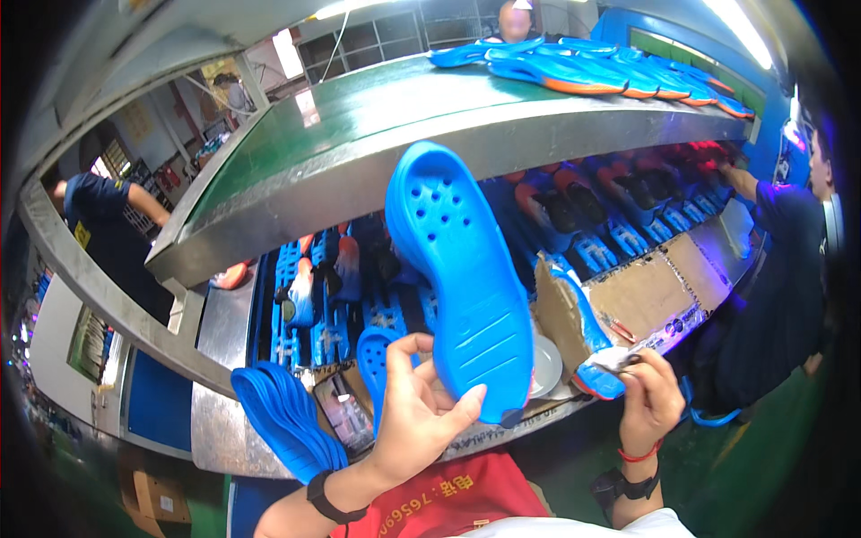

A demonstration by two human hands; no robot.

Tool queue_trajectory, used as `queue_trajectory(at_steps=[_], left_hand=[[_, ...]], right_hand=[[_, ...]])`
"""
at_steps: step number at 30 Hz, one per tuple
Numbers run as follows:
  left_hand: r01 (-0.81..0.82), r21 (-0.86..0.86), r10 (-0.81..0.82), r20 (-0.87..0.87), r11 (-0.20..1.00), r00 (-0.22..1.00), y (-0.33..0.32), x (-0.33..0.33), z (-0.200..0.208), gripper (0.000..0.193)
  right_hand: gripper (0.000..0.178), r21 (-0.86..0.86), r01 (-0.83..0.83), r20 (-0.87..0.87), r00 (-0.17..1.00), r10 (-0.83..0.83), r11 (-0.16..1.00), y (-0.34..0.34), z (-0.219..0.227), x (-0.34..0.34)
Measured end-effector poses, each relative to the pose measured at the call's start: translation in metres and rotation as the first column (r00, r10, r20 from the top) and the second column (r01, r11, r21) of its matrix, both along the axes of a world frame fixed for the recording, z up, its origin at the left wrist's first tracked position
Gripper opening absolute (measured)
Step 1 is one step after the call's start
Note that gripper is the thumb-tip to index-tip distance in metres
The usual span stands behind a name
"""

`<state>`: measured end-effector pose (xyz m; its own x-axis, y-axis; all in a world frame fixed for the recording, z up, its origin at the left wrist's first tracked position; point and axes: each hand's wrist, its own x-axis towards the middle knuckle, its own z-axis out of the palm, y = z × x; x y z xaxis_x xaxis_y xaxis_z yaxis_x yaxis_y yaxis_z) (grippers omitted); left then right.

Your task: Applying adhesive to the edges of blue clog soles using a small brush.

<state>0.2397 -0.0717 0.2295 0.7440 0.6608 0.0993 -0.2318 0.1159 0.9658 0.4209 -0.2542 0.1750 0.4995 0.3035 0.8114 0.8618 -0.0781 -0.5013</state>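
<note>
My left hand (417, 403) is closed on the heel end of a blue shoe sole (466, 278). The sole stands nearly upright, its inner face toward me, with a cluster of round holes at the top and slanted grooves lower down. On the right, my right hand (652, 394) pinches something small and grey-white (614, 359) that I cannot make out. Just below it is the end of a blue sole with an orange edge (599, 380). Behind the held sole, a white round dish (546, 366) is partly hidden. Another holed blue sole (374, 351) stands left of it.
Stacked blue soles (285, 421) lie at the left of the bench. A cardboard piece (650, 291) lies right. Beyond, a blue rack (287, 314) carries shoes under a metal shelf (314, 161) topped with soles (592, 72). People stand left (108, 224), right (776, 278) and behind.
</note>
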Motion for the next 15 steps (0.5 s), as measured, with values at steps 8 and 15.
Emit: queue_trajectory(at_steps=[8,15], left_hand=[[0.185,0.280,-0.257,0.247,0.942,0.934,0.093,0.144,0.122,0.044],[0.391,0.193,-0.396,-0.013,0.900,0.918,0.112,0.127,0.143,0.045]], right_hand=[[0.010,0.124,0.121,-0.165,0.981,-0.100,0.985,-0.037,-0.002,0.026],[0.012,0.112,-0.113,-0.053,0.991,0.120,0.987,-0.018,-0.009,0.009]])
